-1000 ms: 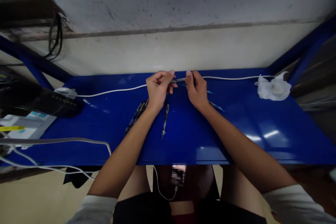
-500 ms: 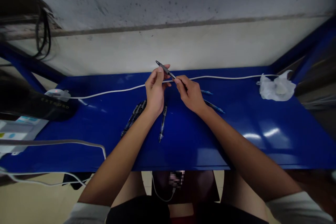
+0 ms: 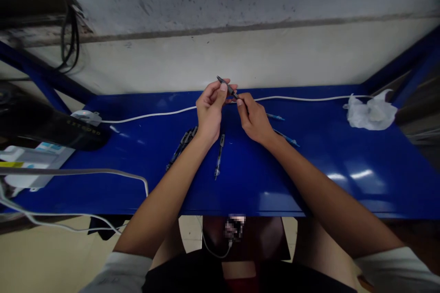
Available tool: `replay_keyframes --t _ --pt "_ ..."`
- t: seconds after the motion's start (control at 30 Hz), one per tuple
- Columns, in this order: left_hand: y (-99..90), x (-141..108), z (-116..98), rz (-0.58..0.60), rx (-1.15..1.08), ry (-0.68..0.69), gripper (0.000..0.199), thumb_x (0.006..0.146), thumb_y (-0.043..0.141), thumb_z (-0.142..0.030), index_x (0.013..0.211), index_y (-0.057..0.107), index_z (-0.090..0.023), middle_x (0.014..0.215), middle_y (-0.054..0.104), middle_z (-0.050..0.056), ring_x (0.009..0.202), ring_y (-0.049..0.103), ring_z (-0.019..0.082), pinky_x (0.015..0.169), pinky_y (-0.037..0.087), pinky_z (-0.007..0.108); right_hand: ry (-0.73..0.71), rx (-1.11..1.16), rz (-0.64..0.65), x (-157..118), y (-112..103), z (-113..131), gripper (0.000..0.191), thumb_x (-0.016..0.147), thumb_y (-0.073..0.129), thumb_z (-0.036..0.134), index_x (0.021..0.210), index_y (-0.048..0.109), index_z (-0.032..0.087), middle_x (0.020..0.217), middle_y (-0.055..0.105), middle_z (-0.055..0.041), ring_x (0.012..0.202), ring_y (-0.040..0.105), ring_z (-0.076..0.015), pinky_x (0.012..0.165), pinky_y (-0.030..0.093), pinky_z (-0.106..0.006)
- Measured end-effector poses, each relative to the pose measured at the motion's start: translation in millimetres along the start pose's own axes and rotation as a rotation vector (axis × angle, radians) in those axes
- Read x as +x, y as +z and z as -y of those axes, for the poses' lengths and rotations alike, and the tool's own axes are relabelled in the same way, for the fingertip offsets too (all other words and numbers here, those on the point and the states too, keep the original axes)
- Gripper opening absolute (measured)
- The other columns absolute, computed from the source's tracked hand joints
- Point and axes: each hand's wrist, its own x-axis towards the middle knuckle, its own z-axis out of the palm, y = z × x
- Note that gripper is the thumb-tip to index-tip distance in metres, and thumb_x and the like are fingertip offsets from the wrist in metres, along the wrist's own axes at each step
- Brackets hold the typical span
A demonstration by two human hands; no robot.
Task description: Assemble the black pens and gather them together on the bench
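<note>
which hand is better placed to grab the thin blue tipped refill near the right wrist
Probably the right hand: it sits closest to the blue-tipped refill, though it is pinching the dark pen. The left hand is farther away, beyond that pen.

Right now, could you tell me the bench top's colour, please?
The bench top is blue, head view.

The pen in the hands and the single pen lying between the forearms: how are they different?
The held pen is raised between the left hand and right hand, while the lying pen rests flat on the blue table. The held pen slants across the view; the lying pen points nearly toward the person. Both are slim and dark.
</note>
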Motion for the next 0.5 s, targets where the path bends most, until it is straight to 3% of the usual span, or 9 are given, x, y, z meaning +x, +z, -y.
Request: replay_keyframes --t 0.17,0.4,0.5 --pt "2.0 -0.1 0.8 -0.024 -0.03 0.028 0.034 0.094 0.084 -0.057 0.103 0.076 -0.025 0.105 0.084 0.007 0.101 0.081 0.023 0.088 0.064 0.035 -0.001 -0.007 0.016 -0.5 -1.2 -0.4 0.041 0.119 0.037 0.058 0.113 0.06 0.024 0.079 0.058 0.001 0.063 0.051 -0.0172 0.065 0.035 -0.032" --pt "1.9 0.3 -0.9 -0.102 -0.069 0.012 0.041 0.083 0.096 -0.056 0.088 0.071 -0.023 0.084 0.076 0.001 0.081 0.074 0.015 0.081 0.059 0.029 -0.022 -0.027 0.028 -1.9 -0.3 0.5 0.04 0.119 0.037 0.056 0.115 0.061 0.024 0.081 0.062 -0.0008 0.064 0.055 -0.0173 0.066 0.036 -0.032" --pt "2.0 0.4 -2.2 -0.083 -0.087 -0.015 0.041 0.082 0.096 -0.056 0.086 0.071 -0.023 0.082 0.074 0.0 0.078 0.071 0.014 0.078 0.058 0.027 -0.021 -0.032 0.029 -2.1 -1.0 2.2 0.041 0.119 0.036 0.056 0.116 0.061 0.024 0.082 0.064 -0.0017 0.064 0.056 -0.0176 0.066 0.037 -0.032"
